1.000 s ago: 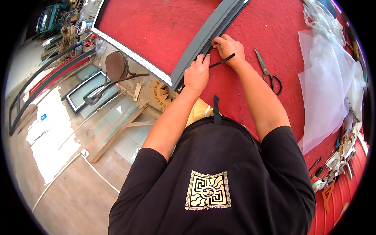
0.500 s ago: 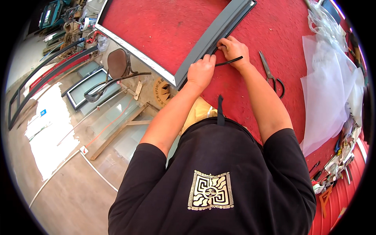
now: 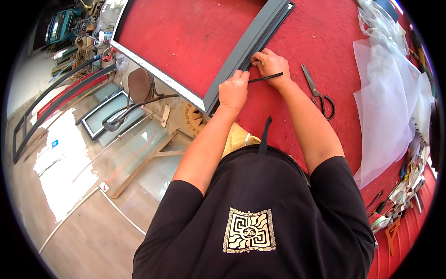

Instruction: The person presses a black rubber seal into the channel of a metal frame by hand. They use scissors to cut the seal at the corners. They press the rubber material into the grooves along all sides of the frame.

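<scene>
A dark grey metal frame lies on the red-covered table, its near corner pointing toward me. My left hand is closed at the outer edge of its right-hand bar, the fingers bent around a thin black rubber strip. The strip's loose end sticks out to the right, past the heel of my right hand. That hand is farther up the same bar, thumb and fingers pinched against the edge; what they pinch is hidden. Scissors with black handles lie slightly open to the right of my right forearm.
Clear plastic sheeting covers the table's right side, with tools and scraps beyond it. On the floor at left are a brown-backed chair, glass panels, a small framed pane and long dark curved frames.
Both hands have shifted slightly left in the picture along with the frame, and the scissors sit a little lower. The hands keep about the same hold beside the bar.
</scene>
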Available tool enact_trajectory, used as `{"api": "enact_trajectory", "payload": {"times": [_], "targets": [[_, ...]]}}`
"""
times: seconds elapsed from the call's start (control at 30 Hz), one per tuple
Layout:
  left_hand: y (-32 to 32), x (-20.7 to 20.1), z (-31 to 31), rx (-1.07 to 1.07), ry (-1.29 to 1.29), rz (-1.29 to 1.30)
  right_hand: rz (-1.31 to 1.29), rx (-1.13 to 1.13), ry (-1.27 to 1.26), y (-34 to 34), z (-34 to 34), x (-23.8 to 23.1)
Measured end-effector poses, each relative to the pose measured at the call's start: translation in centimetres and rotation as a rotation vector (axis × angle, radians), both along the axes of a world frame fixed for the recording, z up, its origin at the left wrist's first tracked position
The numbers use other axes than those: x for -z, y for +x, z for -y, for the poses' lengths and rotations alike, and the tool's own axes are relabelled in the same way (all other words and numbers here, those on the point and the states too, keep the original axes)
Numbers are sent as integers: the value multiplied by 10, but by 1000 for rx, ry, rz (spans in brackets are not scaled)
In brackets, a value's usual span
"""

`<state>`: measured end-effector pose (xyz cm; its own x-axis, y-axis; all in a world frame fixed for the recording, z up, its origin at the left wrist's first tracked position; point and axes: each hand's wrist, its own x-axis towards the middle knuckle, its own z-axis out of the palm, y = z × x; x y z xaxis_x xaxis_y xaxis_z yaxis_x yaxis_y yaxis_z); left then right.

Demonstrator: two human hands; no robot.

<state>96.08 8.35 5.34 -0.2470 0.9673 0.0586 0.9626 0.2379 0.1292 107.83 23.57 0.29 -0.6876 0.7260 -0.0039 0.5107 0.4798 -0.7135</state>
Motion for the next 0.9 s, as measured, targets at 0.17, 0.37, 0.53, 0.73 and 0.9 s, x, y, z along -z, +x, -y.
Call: {"api": "enact_trajectory", "payload": {"times": [0.17, 0.37, 0.53, 0.73, 0.9], "targets": [[2, 4, 1, -97, -74, 13, 1, 7, -13, 1, -1, 0], [-1, 4, 1, -74, -110, 1, -25, 5, -21, 3, -2, 0], [2, 2, -2, -91, -140, -19, -35, -4, -15, 3, -2, 1], [6, 4, 0, -89, -137, -35, -36, 8, -19, 3, -1, 2], [5, -2, 0, -74, -145, -35, -19, 2, -22, 3, -1, 0]]}}
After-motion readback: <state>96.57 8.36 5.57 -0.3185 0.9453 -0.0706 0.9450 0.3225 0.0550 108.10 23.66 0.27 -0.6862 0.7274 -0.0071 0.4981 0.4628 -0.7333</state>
